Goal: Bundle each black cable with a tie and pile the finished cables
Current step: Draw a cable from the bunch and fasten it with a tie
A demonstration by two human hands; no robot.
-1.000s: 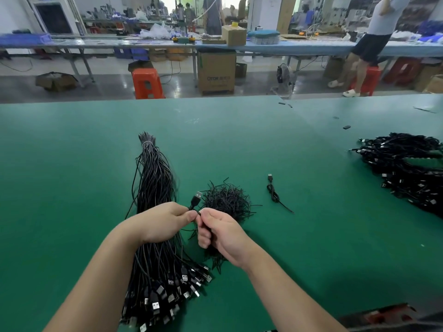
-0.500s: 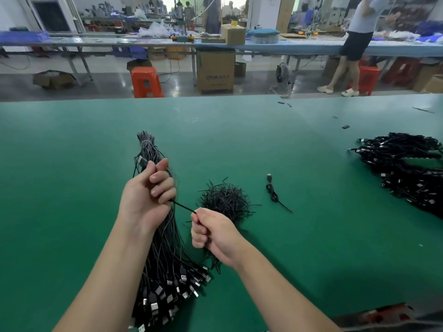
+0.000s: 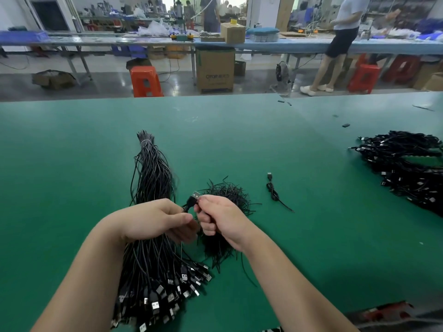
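Both hands meet low over the green counter (image 3: 72, 164), close together, fingertips nearly touching. The left hand (image 3: 155, 218) has its fingers curled around a black cable (image 3: 189, 204); the thumb lies across the top. The right hand (image 3: 221, 218) is also curled, pinching the same cable just below its USB plug (image 3: 195, 195), which sticks up between the two hands, metal end pointing away from the person. Whether a tie is already in either hand cannot be told.

Under the left hand and forearm lies the cable bundle (image 3: 153, 173), a long sheaf bound at its far end, running from beyond the left hand back toward the person, where its many plugs (image 3: 167, 291) fan out on the counter. Under and just beyond the right hand sits the tie heap (image 3: 230, 192), a loose nest of short black strands; some trail out nearer the person, beneath the right wrist.

Right of the right hand, apart from it, rests one loose cable (image 3: 274, 191), partly coiled, plug end away. Far right, well apart from both hands, is the finished pile (image 3: 402, 166), running off the edge of view.

Beyond the counter: an orange stool (image 3: 145, 81), a cardboard box (image 3: 215, 68), and a person standing (image 3: 340, 41) at a long blue bench.
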